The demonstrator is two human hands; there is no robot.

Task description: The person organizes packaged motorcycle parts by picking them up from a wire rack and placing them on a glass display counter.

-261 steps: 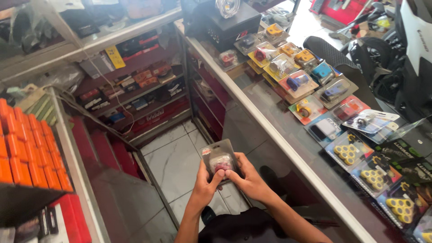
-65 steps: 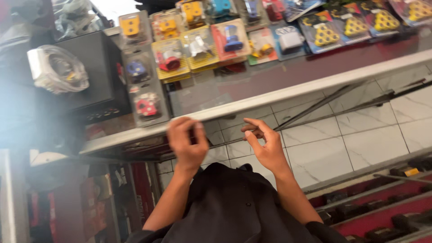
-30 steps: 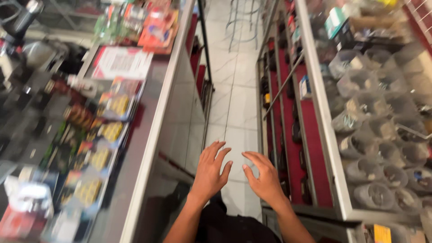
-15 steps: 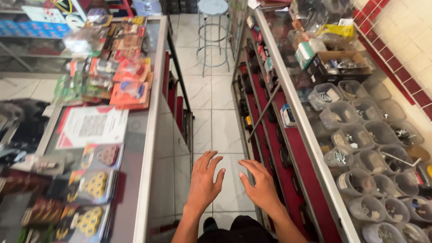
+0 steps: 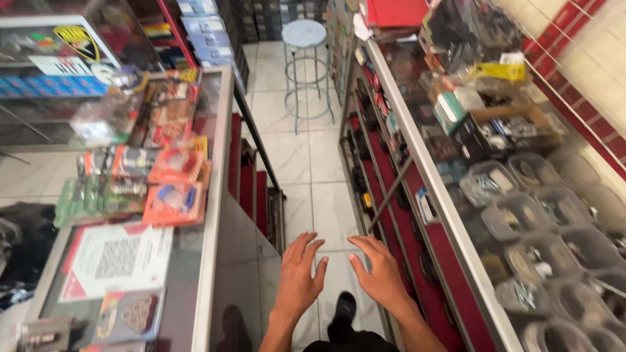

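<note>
Nothing is held: the fingers (image 5: 312, 251) of the left hand (image 5: 298, 280) are spread and released, palm down, and those of the right hand (image 5: 378, 277) are likewise splayed and empty. Both hands are kept side by side, slightly apart, above the pale tiled floor (image 5: 306, 169) of a narrow aisle, as hands are carried when a person walks or balances between two obstacles.

Just left of the left fingers a glass-topped counter (image 5: 208, 215) is seen; blister-packed parts in orange and green cards (image 5: 173, 195) and a printed sheet (image 5: 117, 257) are laid flat on it, presumably so that they can be read from above. Just right of the right fingers a second counter (image 5: 450, 221) runs along the aisle, with red-lined shelves (image 5: 391, 215) below it and clear plastic tubs of small hardware (image 5: 521, 221) set in rows on top, sorted by kind for quick picking.

Well ahead of the fingers, a round stool (image 5: 306, 36) stands upright in the aisle.
</note>
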